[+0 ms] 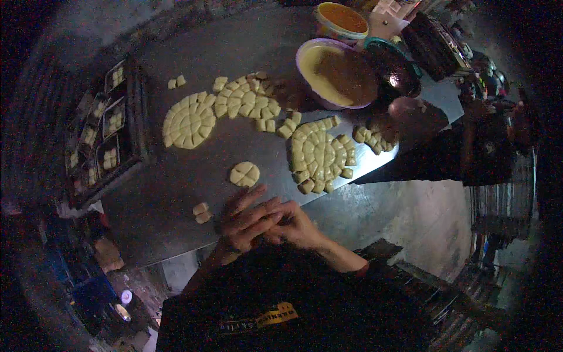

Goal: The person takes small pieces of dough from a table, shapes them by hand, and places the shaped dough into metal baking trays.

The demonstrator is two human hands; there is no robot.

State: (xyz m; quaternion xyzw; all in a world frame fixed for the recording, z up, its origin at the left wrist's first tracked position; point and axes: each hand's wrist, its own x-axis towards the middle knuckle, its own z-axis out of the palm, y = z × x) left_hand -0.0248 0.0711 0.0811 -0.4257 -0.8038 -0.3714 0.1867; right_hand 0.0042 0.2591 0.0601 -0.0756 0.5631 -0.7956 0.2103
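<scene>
Right of the dark rectangular tray (139, 111) holding pale dough chunks (110, 158), loads remain; left hand (243, 226), right hand (296, 226): can't tell grip.

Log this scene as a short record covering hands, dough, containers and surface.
Left hand: fingers extended, meeting the right hand
Right hand: against the left; anything between them is hidden
Nearest dough: quartered round, just beyond the left hand
Other dough: large cut rounds farther across
Tins: left side, dough pieces inside
Bowl: purple-rimmed, far side
Surface: metal table
</scene>
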